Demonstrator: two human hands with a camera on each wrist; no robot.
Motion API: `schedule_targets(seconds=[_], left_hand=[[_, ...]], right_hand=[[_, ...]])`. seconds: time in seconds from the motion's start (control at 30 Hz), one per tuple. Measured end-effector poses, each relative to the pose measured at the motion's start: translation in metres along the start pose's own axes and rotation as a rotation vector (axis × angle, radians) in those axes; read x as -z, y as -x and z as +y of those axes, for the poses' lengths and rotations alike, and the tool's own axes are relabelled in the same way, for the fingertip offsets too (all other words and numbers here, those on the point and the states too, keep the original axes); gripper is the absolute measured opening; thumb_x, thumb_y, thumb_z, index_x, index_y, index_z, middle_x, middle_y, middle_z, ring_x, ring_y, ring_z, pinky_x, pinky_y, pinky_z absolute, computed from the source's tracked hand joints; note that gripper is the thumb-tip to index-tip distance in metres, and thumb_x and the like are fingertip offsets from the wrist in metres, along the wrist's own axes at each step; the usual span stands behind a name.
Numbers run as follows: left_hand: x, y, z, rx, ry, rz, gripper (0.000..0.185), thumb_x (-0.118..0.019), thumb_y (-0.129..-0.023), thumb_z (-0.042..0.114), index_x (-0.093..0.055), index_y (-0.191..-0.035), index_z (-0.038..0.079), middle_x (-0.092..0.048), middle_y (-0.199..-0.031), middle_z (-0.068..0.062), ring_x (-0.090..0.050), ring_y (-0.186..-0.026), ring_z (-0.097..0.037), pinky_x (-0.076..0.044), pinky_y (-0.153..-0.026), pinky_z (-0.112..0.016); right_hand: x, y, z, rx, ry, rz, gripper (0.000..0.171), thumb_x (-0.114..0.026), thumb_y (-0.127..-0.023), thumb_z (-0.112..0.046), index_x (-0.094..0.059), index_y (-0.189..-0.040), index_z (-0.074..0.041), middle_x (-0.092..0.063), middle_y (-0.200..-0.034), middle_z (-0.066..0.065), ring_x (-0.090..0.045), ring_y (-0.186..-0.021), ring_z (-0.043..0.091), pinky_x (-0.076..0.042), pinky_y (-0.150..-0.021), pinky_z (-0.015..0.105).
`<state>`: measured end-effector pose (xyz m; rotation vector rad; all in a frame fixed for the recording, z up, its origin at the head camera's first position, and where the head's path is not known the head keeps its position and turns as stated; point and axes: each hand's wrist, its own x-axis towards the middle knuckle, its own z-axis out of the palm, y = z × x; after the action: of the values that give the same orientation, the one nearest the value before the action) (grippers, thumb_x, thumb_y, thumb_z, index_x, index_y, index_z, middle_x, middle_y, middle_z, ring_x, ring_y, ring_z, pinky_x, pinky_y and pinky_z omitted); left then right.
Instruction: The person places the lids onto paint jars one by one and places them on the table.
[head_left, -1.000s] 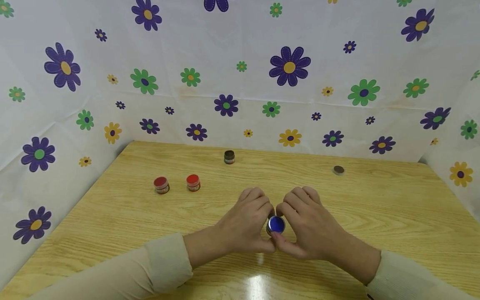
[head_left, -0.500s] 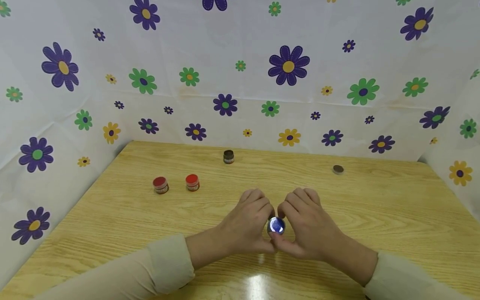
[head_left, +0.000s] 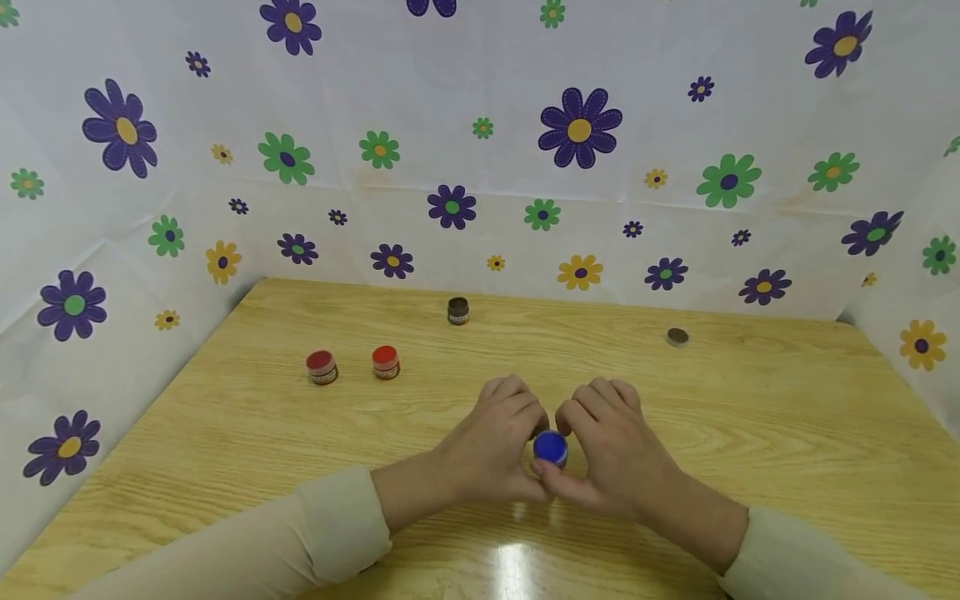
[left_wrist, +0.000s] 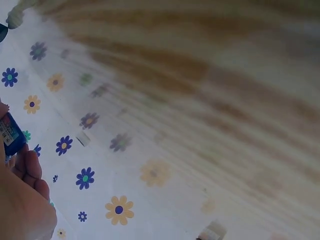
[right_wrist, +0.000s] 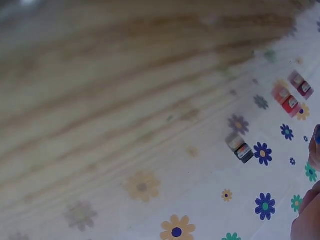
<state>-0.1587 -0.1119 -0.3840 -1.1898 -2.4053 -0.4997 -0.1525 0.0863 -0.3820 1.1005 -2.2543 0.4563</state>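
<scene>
Both hands meet around a small blue paint jar (head_left: pixel 551 448) close to the table's front middle. My left hand (head_left: pixel 495 446) grips it from the left, fingers curled behind it. From the right, my right hand (head_left: pixel 618 446) holds it too, its thumb at the near rim of the round blue top. The hands hide most of the jar's sides in the head view. In the left wrist view the jar (left_wrist: pixel 13 134) shows a printed label, with fingers close against it.
Left of the hands stand a dark red jar (head_left: pixel 322 367) and a bright red jar (head_left: pixel 386 362). Farther back is an uncovered dark jar (head_left: pixel 458 311). A loose dark lid (head_left: pixel 677 337) lies at the back right. A flowered cloth (head_left: pixel 480 167) hangs behind the wooden table (head_left: pixel 262 467).
A bright glare on the blue top has appeared and then gone, and the jar's tilt has shifted slightly. Both hands have stayed almost in place around it.
</scene>
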Motion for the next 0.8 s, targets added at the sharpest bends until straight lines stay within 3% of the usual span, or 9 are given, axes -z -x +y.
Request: schedule_targets(seconds=[0.1, 0.37, 0.63, 0.8], left_hand=[[-0.0001, 0.0007, -0.0005, 0.009, 0.009, 0.000, 0.032, -0.079, -0.063, 0.035, -0.061, -0.081, 0.016, -0.057, -0.077, 0.009, -0.045, -0.089, -0.012, -0.037, -0.088, -0.033], [-0.0019, 0.0021, -0.0009, 0.017, -0.040, -0.006, 0.041, -0.082, -0.063, 0.043, -0.059, -0.082, 0.016, -0.056, -0.077, 0.008, -0.044, -0.088, -0.012, -0.038, -0.089, -0.034], [-0.0048, 0.0022, -0.0012, 0.014, -0.032, 0.010, 0.037, -0.081, -0.063, 0.040, -0.059, -0.079, 0.016, -0.055, -0.075, 0.009, -0.044, -0.086, -0.011, -0.037, -0.086, -0.031], [-0.0023, 0.0019, 0.0001, 0.037, -0.011, -0.015, 0.037, -0.082, -0.063, 0.041, -0.061, -0.081, 0.016, -0.057, -0.075, 0.008, -0.044, -0.086, -0.011, -0.037, -0.086, -0.032]], right_hand=[[0.0001, 0.0001, 0.0003, 0.000, -0.015, -0.001, 0.043, -0.053, -0.092, -0.055, -0.060, -0.091, -0.012, -0.055, -0.085, -0.003, -0.043, -0.082, 0.014, -0.033, -0.084, 0.041], [0.0010, 0.0003, -0.0003, 0.008, -0.029, -0.045, 0.031, -0.065, -0.078, -0.041, -0.064, -0.096, -0.016, -0.053, -0.086, -0.004, -0.043, -0.083, 0.014, -0.031, -0.083, 0.039], [0.0006, 0.0009, -0.0009, 0.011, -0.027, -0.051, 0.027, -0.066, -0.077, -0.039, -0.062, -0.092, -0.016, -0.051, -0.084, -0.005, -0.041, -0.083, 0.014, -0.029, -0.081, 0.037], [0.0005, 0.0007, -0.0009, -0.005, -0.036, -0.052, 0.024, -0.066, -0.078, -0.039, -0.060, -0.089, -0.018, -0.050, -0.084, -0.005, -0.040, -0.082, 0.013, -0.029, -0.081, 0.036]])
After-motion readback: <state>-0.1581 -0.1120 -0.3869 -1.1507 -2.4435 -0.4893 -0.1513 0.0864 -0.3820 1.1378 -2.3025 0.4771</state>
